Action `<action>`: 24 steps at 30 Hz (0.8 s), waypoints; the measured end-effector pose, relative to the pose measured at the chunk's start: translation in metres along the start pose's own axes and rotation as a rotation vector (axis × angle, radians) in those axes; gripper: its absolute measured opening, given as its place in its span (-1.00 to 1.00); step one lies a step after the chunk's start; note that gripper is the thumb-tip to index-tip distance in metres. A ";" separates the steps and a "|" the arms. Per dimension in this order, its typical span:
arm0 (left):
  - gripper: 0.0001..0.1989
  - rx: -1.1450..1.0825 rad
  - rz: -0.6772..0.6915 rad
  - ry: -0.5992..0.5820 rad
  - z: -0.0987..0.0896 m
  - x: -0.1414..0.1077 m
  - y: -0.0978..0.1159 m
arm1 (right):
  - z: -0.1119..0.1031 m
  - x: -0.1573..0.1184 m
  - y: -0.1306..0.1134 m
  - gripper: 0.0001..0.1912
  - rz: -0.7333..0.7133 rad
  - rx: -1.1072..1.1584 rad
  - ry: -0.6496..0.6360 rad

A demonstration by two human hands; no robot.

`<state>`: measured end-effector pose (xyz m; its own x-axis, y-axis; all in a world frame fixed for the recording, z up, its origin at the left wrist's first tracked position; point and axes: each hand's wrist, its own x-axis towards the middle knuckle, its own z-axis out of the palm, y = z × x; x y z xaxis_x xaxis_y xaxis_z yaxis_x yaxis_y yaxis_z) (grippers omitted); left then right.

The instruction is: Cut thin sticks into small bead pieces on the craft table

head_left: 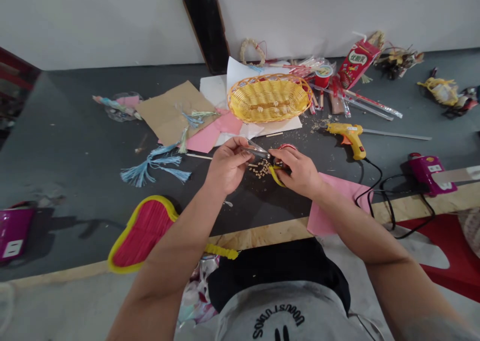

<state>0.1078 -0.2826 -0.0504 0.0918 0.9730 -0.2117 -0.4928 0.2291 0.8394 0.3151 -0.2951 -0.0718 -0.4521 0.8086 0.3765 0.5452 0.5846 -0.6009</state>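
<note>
My right hand [298, 171] is closed around scissors with a yellow handle [277, 177]. Their metal blades [258, 151] point left, towards my other hand. The fingertips of my left hand [229, 165] are pinched together beside the blades; whatever small thing they grip is too fine to make out. Under the scissors, a scatter of tiny tan pieces [260, 170] lies on the dark tabletop. A thin pale stick [198, 156] reaches out to the left behind my left hand.
Beyond my hands stands a yellow woven basket [270, 98] on papers. A yellow glue gun [347, 133] with a black cord lies right, near a red drink carton [359, 63]. Blue tassels [155, 166] and a pink-and-yellow fan [144, 231] lie left. A phone [207, 31] leans on the wall.
</note>
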 end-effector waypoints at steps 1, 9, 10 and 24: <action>-0.71 -0.001 0.000 0.006 0.000 0.000 0.000 | 0.000 0.000 0.000 -0.52 0.004 -0.001 0.000; -0.66 0.001 -0.010 0.005 -0.001 0.000 -0.001 | -0.003 0.000 0.003 -0.56 0.057 0.058 0.034; -0.66 -0.002 -0.012 0.006 -0.001 0.000 -0.001 | -0.004 0.001 0.002 -0.58 0.061 0.075 0.053; -0.72 0.056 0.051 0.014 -0.001 0.000 -0.002 | -0.001 0.001 -0.001 -0.55 -0.007 0.024 0.014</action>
<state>0.1081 -0.2831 -0.0524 0.0559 0.9831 -0.1744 -0.4474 0.1808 0.8759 0.3152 -0.2947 -0.0701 -0.4459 0.8054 0.3904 0.5251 0.5886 -0.6147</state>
